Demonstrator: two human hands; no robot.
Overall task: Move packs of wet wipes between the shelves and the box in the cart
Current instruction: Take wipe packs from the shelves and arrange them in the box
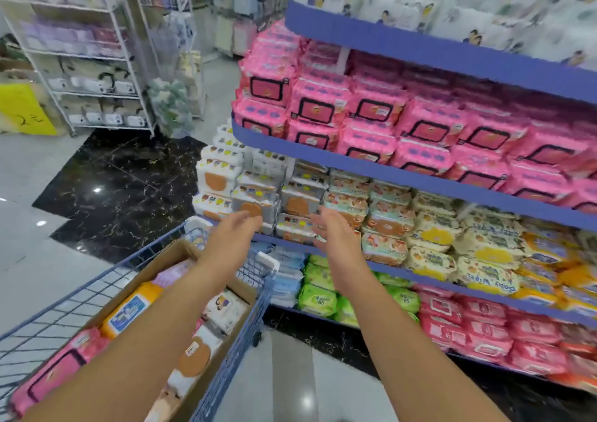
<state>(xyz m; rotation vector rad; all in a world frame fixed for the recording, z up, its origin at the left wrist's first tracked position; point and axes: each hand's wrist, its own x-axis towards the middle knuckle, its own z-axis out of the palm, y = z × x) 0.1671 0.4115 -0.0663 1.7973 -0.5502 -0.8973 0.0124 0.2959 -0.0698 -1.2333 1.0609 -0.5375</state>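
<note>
Both of my arms reach forward toward the shelves. My left hand and my right hand are open and hold nothing, palms facing each other, just in front of white wipe packs with orange lids on the third shelf. Below my left arm the blue wire cart holds a cardboard box. Inside it lie a pink pack, an orange and blue pack and white packs with orange lids.
Blue shelves on the right carry pink packs, white packs on top, yellow and green packs lower down. A white wire rack stands at the back left, beside a yellow sign. Glossy grey and black floor lies between.
</note>
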